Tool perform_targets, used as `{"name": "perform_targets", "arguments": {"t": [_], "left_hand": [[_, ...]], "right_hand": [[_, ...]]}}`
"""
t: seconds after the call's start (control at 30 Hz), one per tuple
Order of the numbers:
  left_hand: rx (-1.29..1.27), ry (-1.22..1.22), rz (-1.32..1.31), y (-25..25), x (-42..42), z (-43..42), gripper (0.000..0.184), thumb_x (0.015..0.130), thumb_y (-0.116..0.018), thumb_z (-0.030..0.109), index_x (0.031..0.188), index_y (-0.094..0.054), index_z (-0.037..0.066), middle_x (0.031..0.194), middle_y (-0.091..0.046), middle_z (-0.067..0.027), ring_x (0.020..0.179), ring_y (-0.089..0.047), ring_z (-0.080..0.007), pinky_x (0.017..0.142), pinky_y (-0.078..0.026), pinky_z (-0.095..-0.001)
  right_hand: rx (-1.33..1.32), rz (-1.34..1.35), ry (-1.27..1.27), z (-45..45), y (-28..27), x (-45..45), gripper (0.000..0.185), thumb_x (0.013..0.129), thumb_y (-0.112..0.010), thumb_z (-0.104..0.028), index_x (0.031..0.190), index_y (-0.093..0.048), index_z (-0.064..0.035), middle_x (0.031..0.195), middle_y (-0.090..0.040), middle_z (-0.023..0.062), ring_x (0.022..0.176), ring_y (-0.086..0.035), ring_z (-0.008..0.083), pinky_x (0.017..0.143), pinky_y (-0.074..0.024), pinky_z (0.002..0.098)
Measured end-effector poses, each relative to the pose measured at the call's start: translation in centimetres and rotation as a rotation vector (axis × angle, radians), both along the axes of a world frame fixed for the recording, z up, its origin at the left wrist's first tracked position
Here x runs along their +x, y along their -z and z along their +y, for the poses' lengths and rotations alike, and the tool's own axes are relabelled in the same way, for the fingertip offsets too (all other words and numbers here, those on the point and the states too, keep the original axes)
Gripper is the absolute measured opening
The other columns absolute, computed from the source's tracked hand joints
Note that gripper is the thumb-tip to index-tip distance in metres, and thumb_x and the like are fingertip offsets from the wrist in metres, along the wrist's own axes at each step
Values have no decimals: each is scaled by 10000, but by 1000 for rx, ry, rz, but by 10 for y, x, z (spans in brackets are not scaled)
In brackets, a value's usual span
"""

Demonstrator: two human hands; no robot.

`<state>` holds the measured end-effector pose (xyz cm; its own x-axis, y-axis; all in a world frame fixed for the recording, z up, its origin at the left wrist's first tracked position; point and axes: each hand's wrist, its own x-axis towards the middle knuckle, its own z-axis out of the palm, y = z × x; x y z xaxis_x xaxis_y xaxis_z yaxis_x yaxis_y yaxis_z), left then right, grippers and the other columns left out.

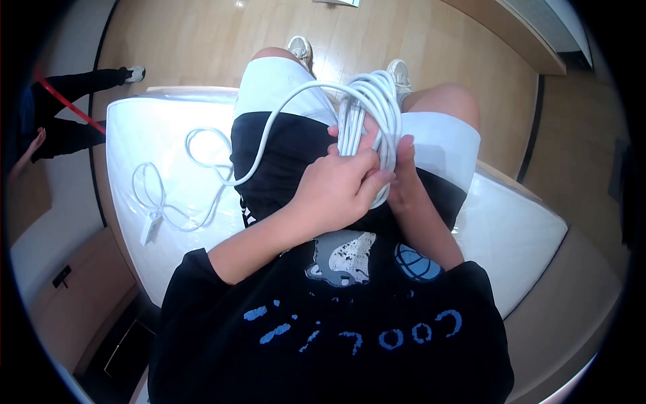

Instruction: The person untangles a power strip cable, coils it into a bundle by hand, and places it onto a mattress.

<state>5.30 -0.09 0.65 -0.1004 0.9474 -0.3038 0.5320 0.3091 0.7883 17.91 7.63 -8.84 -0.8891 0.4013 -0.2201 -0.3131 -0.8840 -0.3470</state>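
From where I stand, the left hand's (338, 187) fingers are curled closed on the lower part of the cable coil (388, 114), while the right hand (402, 174) cups it from behind, thumb along its side. The coil is held over the person's lap (289, 148), its many loops bunched together. A loose run (268, 130) arcs off leftward onto the white mattress (128, 131), where it lies in crossed curls near a small white end piece (151, 227). Should either grip slacken, I reckon the loops could spring apart; a tug on those crossed curls might cinch a knot
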Motion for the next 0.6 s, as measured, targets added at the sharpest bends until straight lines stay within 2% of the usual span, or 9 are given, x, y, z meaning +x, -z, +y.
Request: {"name": "perform_targets", "arguments": {"t": [0.03, 0.07, 0.17, 0.2, 0.3, 0.33, 0.47, 0.57, 0.6], "left_hand": [[25, -19, 39, 0, 4, -1, 245, 968, -645, 284, 857, -617, 67, 648, -621, -148, 609, -649, -374, 590, -502, -454], [-18, 16, 97, -2, 6, 0, 239, 984, -602, 284, 880, -623, 70, 667, -639, -164, 614, -656, -402, 573, -523, -479], [80, 41, 275, 6, 13, -7, 221, 989, -585, 268, 929, -617, 57, 682, -651, -175, 584, -650, -404, 527, -523, -480], [102, 45, 283, 7, 12, -8, 220, 990, -581, 265, 942, -611, 52, 686, -655, -176, 581, -651, -403, 519, -523, -478], [115, 65, 274, 9, 12, -6, 217, 993, -570, 256, 978, -604, 42, 700, -663, -177, 577, -652, -400, 507, -525, -476], [78, 51, 262, 8, 13, -6, 215, 993, -568, 252, 989, -608, 41, 704, -664, -177, 578, -652, -400, 512, -527, -478], [61, 35, 215, 3, 10, -5, 241, 987, -597, 282, 1001, -648, 47, 716, -668, -174, 606, -663, -395, 546, -536, -472], [98, 153, 145, -3, -12, -11, 263, 957, -653, 313, 965, -684, 52, 741, -672, -152, 669, -683, -368, 582, -534, -458], [308, 123, 218, -3, -21, -16, 222, 885, -739, 278, 895, -688, 62, 751, -664, -115, 703, -687, -320, 610, -530, -429]], "right_hand": [[-20, 16, 13, -2, 1, 0, 1078, 799, -676, -777, 1513, -380, -25, 1387, -568, 169, 1205, -623, 273, 958, -589, 424], [-36, 25, 15, -4, 3, 0, 1095, 782, -680, -785, 1507, -384, -19, 1384, -570, 167, 1198, -627, 269, 955, -591, 424], [-67, 64, 25, -5, 10, -4, 1147, 731, -691, -809, 1490, -398, -1, 1374, -577, 161, 1178, -639, 260, 948, -595, 424], [-89, 83, -4, -4, 8, -5, 1043, 789, -766, -684, 1471, -414, 22, 1356, -589, 158, 1166, -646, 248, 950, -596, 414], [-67, -65, -82, 5, -8, 2, 876, 833, -801, -453, 1457, -430, 36, 1344, -598, 157, 1173, -646, 244, 956, -595, 410], [-161, -92, -78, 6, -10, 2, 810, 814, -774, -298, 1467, -418, 24, 1348, -594, 166, 1178, -647, 258, 949, -596, 410], [-4, -113, -73, 11, -18, 3, 859, 771, -789, -289, 1480, -395, -5, 1357, -582, 192, 1179, -647, 285, 953, -590, 415], [65, -71, -79, 12, -18, 2, 861, 746, -773, -255, 1477, -397, 3, 1358, -583, 194, 1181, -645, 294, 992, -574, 435], [72, -41, -70, 12, -19, 0, 920, 712, -768, -255, 1493, -360, 10, 1354, -563, 220, 1163, -649, 336, 1012, -558, 500]]}}
